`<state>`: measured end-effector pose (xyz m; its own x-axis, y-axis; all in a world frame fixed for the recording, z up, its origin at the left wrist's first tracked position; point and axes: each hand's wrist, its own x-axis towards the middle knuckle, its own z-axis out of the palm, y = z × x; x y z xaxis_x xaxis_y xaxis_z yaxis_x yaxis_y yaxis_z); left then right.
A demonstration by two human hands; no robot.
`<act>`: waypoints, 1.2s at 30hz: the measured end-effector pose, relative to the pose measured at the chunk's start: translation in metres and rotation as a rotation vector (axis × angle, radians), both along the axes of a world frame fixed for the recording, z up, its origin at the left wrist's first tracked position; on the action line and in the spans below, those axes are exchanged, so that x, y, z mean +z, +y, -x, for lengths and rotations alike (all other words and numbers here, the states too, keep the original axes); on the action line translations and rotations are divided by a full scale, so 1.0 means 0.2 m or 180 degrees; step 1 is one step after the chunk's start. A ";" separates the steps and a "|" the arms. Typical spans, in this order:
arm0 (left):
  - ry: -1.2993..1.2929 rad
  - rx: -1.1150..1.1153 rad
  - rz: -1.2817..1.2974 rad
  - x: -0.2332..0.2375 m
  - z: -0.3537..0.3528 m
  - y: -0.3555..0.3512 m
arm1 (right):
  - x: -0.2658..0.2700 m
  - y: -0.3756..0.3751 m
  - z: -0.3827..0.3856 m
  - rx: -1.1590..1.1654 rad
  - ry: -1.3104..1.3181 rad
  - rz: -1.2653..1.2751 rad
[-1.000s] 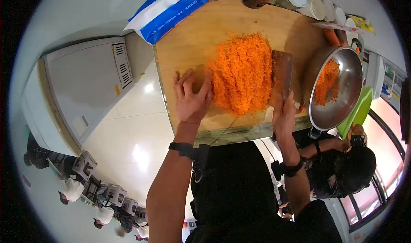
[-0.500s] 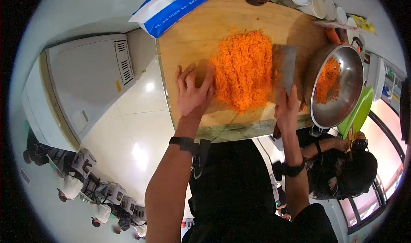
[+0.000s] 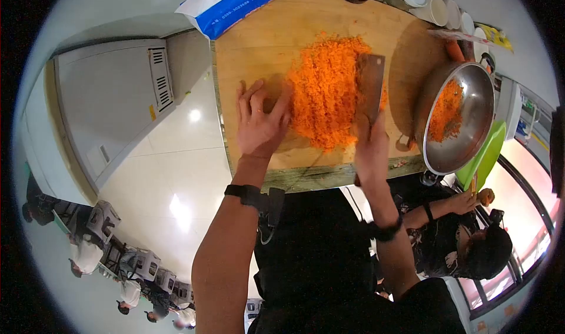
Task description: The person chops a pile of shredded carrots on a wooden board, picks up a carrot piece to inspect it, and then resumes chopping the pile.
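Note:
Finely chopped orange food, looking like carrot, forms a pile (image 3: 323, 93) on a wooden cutting board (image 3: 247, 57). My right hand (image 3: 372, 152) is wrapped round the handle of a cleaver (image 3: 371, 84), whose broad blade lies over the right side of the pile. At the pile's left edge my left hand (image 3: 262, 122) rests with fingers spread and slightly bent, its fingertips on the board and by the orange bits. A steel bowl (image 3: 471, 122) on the right holds more of the chopped orange food.
A blue and white packet (image 3: 235, 7) lies at the board's back left corner. White cups (image 3: 435, 10) line the back right. Beside the steel bowl is a green container (image 3: 491, 152), near a co-worker's hand (image 3: 463, 202). A white appliance (image 3: 112, 93) stands left, and other people sit far off.
The cleaver and my right hand have moved left, from the pile's right edge to over the pile. My left hand stays beside the pile. The co-worker's head and hand have shifted slightly.

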<state>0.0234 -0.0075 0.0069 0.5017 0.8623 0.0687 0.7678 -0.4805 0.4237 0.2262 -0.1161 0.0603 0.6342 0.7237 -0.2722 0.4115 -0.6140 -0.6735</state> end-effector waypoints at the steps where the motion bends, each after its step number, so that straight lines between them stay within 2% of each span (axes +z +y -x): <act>1: -0.0006 -0.0005 0.0004 0.00 0.00 0.00 | -0.02 0.04 0.01 0.0116 -0.0340 0.0416; 3: 0.0118 0.0004 0.0049 0.00 0.00 0.00 | 0.06 0.09 0.01 0.0240 -0.0210 0.0244; 5: 0.0087 0.0019 0.0038 0.00 0.00 -0.01 | 0.16 0.08 0.01 0.0210 0.0035 0.0581; 9: 0.0119 0.0088 0.0233 0.02 0.00 -0.01 | 0.13 0.02 0.06 0.0378 -0.0390 0.0289; 12: 0.0080 -0.0013 0.0260 -0.02 0.02 -0.01 | 0.05 0.07 0.06 0.0214 -0.0149 0.0268; 18: 0.0189 0.0087 0.0172 0.01 0.00 -0.01 | 0.21 0.08 0.08 0.0074 -0.0014 0.0693; 21: 0.0170 0.0019 0.0237 0.00 0.00 -0.01 | 0.11 0.14 0.12 -0.0211 0.0365 0.0564; 23: 0.0143 0.0081 0.0225 0.00 -0.01 0.00 | 0.12 0.14 0.08 0.0014 0.0172 0.0456; 25: 0.0084 0.0127 0.0268 0.00 0.00 -0.03 | 0.23 0.14 0.08 0.0196 0.0036 0.0756; 26: 0.0123 0.0081 0.0205 -0.02 0.00 -0.02 | 0.23 0.13 0.09 0.0218 0.0020 0.0730; 28: 0.0193 0.0062 0.0168 -0.02 0.01 -0.02 | 0.18 0.07 0.15 -0.0346 0.0360 0.0050; 29: 0.0127 0.0049 0.0093 0.01 0.00 -0.01 | 0.16 0.06 0.17 -0.0346 0.0362 0.0078; 31: 0.0037 0.0036 -0.0009 0.02 -0.02 0.00 | 0.07 0.10 0.16 0.0093 -0.0015 0.0280; 32: 0.0103 0.0065 0.0108 0.01 -0.01 -0.01 | 0.05 0.12 0.15 0.0288 -0.0159 0.0097; 36: 0.0050 0.0097 0.0095 -0.03 0.00 -0.01 | 0.14 0.13 0.14 0.0372 -0.0233 0.0153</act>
<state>0.0233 -0.0098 0.0015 0.4760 0.8787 0.0350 0.7886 -0.4441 0.4253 0.1979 -0.0899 0.0888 0.5659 0.7810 -0.2643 0.5290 -0.5898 -0.6102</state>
